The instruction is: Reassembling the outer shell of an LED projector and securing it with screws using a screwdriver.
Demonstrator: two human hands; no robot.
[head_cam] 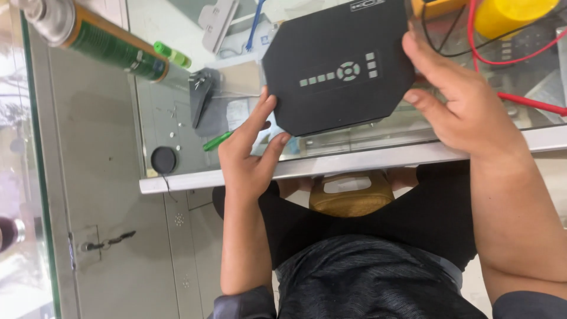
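A flat black device [336,65] with angled corners and a row of grey buttons on top lies on a glass counter [195,177]. My left hand [251,150] touches its near left corner with spread fingers. Curled around the device's right edge is my right hand [458,97], thumb underneath, fingers on top. Both hands grip the device between them.
A green sealant tube [109,44] lies at the far left. A small black round cap [163,159], a green pen [217,140] and a black bracket [204,97] rest on the counter. Red and black wires [520,59] and a yellow object [511,13] sit far right.
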